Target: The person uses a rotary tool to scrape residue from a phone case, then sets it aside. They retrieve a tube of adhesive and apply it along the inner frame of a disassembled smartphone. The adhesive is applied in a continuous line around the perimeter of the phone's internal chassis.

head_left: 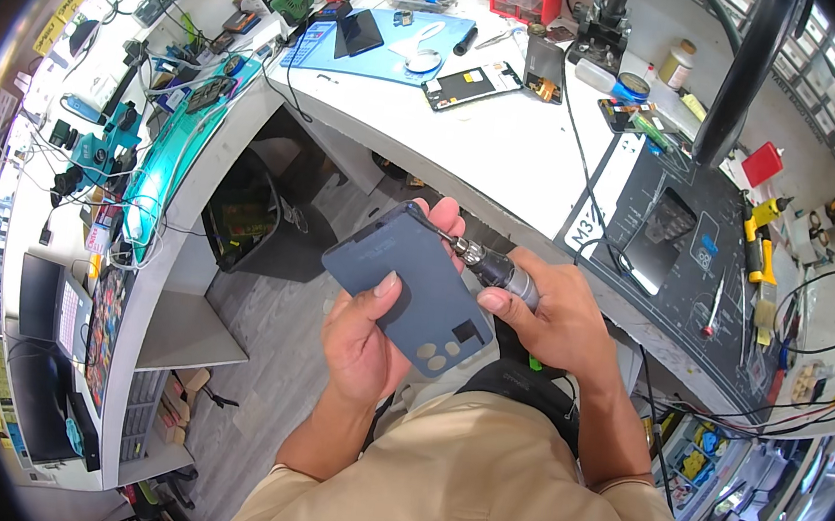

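My left hand (366, 332) is closed around a dark blue-grey phone back panel (406, 279), thumb on its flat face and fingertips showing past the far edge. Round camera holes and a small dark square sit at the panel's near end. In my right hand (565, 315) is a rotary tool (503, 273) with a dark grip and a metal chuck. Its tip points left to the panel's far right edge, close to my left fingertips; whether it touches cannot be made out. Both hands are held above my lap, in front of the bench.
On the white bench (391, 122) lie an opened phone (471, 87), a blue mat (307, 54) and a roll of tape (423, 61). A black work mat (679, 316) at right carries another phone (663, 239) and a screwdriver (714, 309). A black bin (275, 227) stands below left.
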The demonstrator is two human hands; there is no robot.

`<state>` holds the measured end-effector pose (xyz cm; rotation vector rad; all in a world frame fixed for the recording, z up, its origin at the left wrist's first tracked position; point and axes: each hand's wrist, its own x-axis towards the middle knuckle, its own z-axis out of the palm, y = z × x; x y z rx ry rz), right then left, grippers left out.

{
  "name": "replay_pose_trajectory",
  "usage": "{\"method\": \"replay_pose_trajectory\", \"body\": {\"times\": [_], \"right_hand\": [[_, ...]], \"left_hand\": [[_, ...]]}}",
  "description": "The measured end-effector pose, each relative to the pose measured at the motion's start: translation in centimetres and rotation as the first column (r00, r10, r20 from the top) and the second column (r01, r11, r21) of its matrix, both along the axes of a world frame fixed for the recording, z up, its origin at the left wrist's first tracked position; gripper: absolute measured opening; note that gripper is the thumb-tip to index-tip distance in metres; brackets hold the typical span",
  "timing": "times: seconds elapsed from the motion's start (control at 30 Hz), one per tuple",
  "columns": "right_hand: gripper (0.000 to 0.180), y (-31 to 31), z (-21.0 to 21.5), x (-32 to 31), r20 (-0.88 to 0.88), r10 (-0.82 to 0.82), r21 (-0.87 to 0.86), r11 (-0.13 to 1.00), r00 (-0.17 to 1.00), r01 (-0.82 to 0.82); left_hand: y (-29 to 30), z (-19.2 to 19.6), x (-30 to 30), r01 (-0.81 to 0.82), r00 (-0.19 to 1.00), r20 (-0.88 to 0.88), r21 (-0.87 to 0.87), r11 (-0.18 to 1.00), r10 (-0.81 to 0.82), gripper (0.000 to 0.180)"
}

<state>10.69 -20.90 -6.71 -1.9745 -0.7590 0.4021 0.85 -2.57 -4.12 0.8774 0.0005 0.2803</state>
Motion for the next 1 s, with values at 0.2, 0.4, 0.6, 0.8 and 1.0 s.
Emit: {"method": "replay_pose_trajectory", "body": {"times": [0.2, 0.4, 0.6, 0.8, 1.0], "right_hand": [[0.061, 0.0, 0.0, 0.0, 0.007, -0.004, 0.031, 1.0, 1.0, 0.004], [0.055, 0.0, 0.1, 0.1, 0.036, -0.005, 0.04, 0.999, 0.999, 0.004], [0.049, -0.6, 0.3, 0.6, -0.04, -0.128, 0.002, 0.992, 0.991, 0.128], [0.053, -1.2, 0.6, 0.4, 0.04, 0.04, -0.042, 0.998, 0.998, -0.038], [0.046, -1.2, 1.2, 0.6, 0.247, -0.018, -0.079, 0.996, 0.969, 0.039]], "left_hand": [[-0.2, -0.1, -0.2, 0.012, 1.0, -0.016, -0.036, 0.999, -0.012, 0.066], [-0.1, 0.5, -0.8, 0.058, 0.996, -0.064, -0.039, 0.998, -0.06, 0.07], [0.4, 1.9, -0.8, 0.04, 0.988, -0.146, -0.032, 0.999, -0.044, 0.075], [2.0, 1.8, 0.0, 0.198, 0.979, -0.031, -0.069, 0.978, -0.2, 0.088], [2.1, 1.9, -0.5, 0.231, 0.966, -0.082, -0.145, 0.962, -0.244, 0.099]]}}
